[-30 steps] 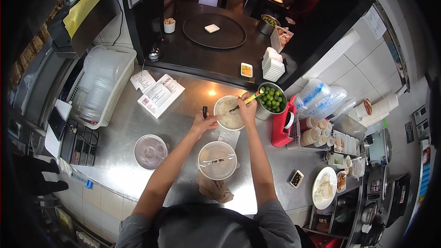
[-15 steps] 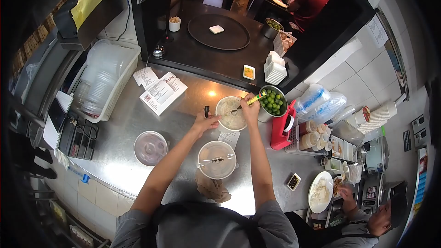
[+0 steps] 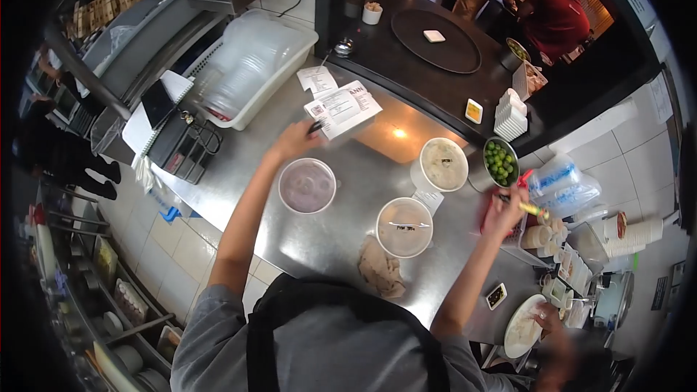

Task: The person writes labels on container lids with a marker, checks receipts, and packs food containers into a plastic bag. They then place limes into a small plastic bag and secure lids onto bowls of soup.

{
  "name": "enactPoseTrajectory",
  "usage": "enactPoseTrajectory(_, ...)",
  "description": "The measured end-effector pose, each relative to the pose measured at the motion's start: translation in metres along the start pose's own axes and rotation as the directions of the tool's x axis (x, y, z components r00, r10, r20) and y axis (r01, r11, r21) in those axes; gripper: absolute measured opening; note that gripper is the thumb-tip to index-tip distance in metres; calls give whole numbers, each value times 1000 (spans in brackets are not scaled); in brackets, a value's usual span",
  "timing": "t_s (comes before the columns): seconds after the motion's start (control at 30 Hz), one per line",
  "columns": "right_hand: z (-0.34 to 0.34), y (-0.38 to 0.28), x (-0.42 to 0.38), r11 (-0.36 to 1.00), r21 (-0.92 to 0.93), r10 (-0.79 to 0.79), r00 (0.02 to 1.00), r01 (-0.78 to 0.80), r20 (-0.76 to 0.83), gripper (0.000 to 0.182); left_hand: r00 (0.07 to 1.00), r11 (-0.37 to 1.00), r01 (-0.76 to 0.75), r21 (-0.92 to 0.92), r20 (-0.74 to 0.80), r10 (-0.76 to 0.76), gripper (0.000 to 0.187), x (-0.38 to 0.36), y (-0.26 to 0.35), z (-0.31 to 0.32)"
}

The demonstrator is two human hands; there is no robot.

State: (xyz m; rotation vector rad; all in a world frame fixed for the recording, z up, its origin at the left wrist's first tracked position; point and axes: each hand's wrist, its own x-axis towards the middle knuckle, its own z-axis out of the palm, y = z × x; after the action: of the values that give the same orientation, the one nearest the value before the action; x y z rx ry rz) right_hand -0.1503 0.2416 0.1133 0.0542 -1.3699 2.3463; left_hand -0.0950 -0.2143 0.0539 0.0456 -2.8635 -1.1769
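Observation:
My left hand (image 3: 294, 139) is closed on a small black marker cap (image 3: 314, 127), at the lower left edge of the order slips (image 3: 341, 109). In my right hand (image 3: 506, 214) is a yellow-green marker (image 3: 534, 209), held over the red holder (image 3: 492, 212), which the hand and forearm partly hide. A white tub with a clear lid (image 3: 444, 165) bears dark writing. Nearer to me stands another lidded tub (image 3: 404, 228), also written on, with a paper slip (image 3: 430, 200) between the two. A third lidded tub (image 3: 308, 186), purplish inside, sits below my left hand.
A metal pot of green citrus (image 3: 501, 162) stands beyond the red holder. Crumpled brown cloth or paper (image 3: 381, 268) lies near my body. A white basket (image 3: 243, 112) holds plastic lids. At right, a co-worker's blurred hand (image 3: 548, 319) is over an oval plate (image 3: 517, 337).
My right hand has moved off the tub's lid to the right with the marker. My left hand has gone left to the order slips with the cap. The view has shifted left.

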Motion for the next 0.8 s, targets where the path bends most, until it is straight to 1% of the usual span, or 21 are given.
enactPoseTrajectory(0.03, -3, -11, -11, 997, 75, -4, 1000, 2, 27, 19, 995, 998, 54, 10, 84, -55, 31, -14, -24, -7)
enactPoseTrajectory(0.07, -1, -23, -27, 996, 86, -8, 998, 2, 69, 20, 979, 994, 104, 21, 171, -107, 31, -25, -44, -3)
enactPoseTrajectory(0.1, 0, -28, -40, 996, 95, -8, 998, 2, 64, 20, 977, 973, 164, -160, 162, -138, 30, -34, -56, 9)
enactPoseTrajectory(0.13, 0, -32, -52, 995, 101, -9, 998, 4, 55, 20, 972, 917, 215, -337, 164, -168, 29, -44, -64, 24)
enactPoseTrajectory(0.17, 1, -35, -62, 993, 120, 9, 998, -16, 60, 21, 965, 826, 259, -501, 178, -195, 28, -53, -67, 35)
enactPoseTrajectory(0.2, 1, -39, -72, 990, 136, 24, 998, -32, 60, 21, 973, 663, 229, -713, 148, -177, 25, -62, -64, 41)
enactPoseTrajectory(0.23, -1, -45, -81, 988, 149, 33, 998, -41, 56, 21, 979, 451, 186, -873, 123, -165, 24, -69, -56, 44)
enactPoseTrajectory(0.27, -5, -51, -90, 984, 175, 30, 997, -41, 64, 20, 981, 202, 140, -969, 109, -158, 24, -71, -47, 49)
enactPoseTrajectory(0.33, -17, -67, -103, 975, 217, 21, 996, -39, 84, 17, 980, 150, 137, -979, 112, -166, 25, -76, -44, 55)
enactPoseTrajectory(0.47, -39, -100, -123, 970, 239, -37, 999, 39, -16, 18, 979, 104, 96, -990, 76, -187, 25, -78, -36, 62)
enactPoseTrajectory(0.5, -45, -106, -125, 969, 242, -57, 998, 46, 38, 17, 983, 97, 92, -991, 75, -169, 25, -77, -25, 62)
enactPoseTrajectory(0.6, -42, -113, -132, 956, 284, -79, 997, 72, 11, 19, 994, 140, 91, -986, 83, -67, 25, -69, 30, 61)
enactPoseTrajectory(0.7, -23, -102, -134, 957, 290, -16, 1000, 20, -15, 18, 993, 71, 115, -991, 115, -4, 26, -59, 94, 60)
enactPoseTrajectory(0.73, -17, -95, -134, 952, 305, 5, 1000, -9, 14, 16, 993, 53, 113, -992, 115, 26, 26, -56, 111, 63)
enactPoseTrajectory(0.8, -6, -79, -133, 942, 330, 45, 996, -67, 74, 14, 991, -3, 136, -991, 136, 7, 27, -49, 139, 80)
